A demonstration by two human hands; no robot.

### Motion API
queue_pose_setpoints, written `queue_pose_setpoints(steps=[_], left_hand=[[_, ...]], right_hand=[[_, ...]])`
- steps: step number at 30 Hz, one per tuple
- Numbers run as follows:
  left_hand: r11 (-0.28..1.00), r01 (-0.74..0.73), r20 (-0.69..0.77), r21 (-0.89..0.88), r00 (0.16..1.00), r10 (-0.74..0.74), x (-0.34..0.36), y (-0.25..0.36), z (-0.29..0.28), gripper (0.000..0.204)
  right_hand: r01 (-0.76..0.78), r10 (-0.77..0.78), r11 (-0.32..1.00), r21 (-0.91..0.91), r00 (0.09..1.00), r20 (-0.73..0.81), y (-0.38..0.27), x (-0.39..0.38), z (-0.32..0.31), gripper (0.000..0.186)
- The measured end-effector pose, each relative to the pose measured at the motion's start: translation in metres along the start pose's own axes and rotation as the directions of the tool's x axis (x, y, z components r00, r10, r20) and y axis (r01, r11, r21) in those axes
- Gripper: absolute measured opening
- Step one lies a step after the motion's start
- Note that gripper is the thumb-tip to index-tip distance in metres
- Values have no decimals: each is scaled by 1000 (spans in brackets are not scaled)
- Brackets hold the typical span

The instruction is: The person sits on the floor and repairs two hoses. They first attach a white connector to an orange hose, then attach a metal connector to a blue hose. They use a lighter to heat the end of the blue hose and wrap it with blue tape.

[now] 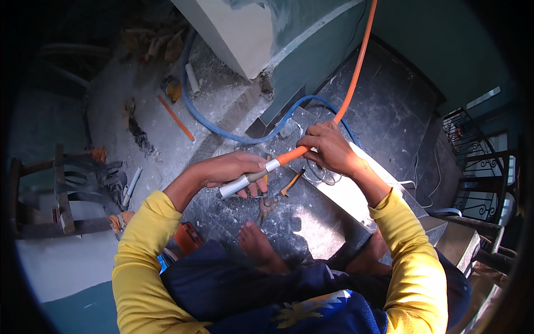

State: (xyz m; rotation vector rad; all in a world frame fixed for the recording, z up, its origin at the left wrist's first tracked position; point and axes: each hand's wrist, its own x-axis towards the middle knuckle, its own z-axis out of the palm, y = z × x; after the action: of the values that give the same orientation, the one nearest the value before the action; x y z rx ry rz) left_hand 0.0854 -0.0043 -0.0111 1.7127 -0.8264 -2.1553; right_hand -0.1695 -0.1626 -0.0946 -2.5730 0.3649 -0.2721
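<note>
An orange hose or cable comes down from the top right and passes through my right hand, whose fingers are wrapped round it. At its lower end is a silver-and-grey tubular fitting, tilted down to the left. My left hand has its thumb on top of this fitting and its fingertips showing underneath. On the dark floor below the hands lie what look like pliers and a small orange-and-black tool.
A blue hose curves across the floor beyond my hands. An orange strip and a white pipe piece lie on dusty concrete. A wall corner juts in ahead. Wooden framing stands left, an iron railing right.
</note>
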Motion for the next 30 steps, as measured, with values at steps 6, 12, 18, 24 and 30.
queue_pose_setpoints(steps=[6, 12, 18, 24, 30], left_hand=[[987, -37, -104, 158, 993, 54, 15, -25, -2, 41], [995, 20, -82, 95, 997, -12, 3, -5, 21, 44], [881, 55, 66, -470, 997, -27, 13, -36, 35, 38], [814, 64, 163, -577, 986, 38, 10, -34, 50, 26], [940, 104, 206, -325, 978, -36, 9, -32, 53, 16]], right_hand=[[81, -80, 996, 30, 996, -40, 2, -6, 23, 17], [57, -56, 998, 4, 996, -70, -2, -4, 30, 15], [158, -160, 987, -22, 980, -115, -13, 0, 25, 20], [304, -299, 947, 107, 952, -60, -35, 4, 24, 26], [285, -283, 953, 101, 959, -37, -48, 0, 37, 22]])
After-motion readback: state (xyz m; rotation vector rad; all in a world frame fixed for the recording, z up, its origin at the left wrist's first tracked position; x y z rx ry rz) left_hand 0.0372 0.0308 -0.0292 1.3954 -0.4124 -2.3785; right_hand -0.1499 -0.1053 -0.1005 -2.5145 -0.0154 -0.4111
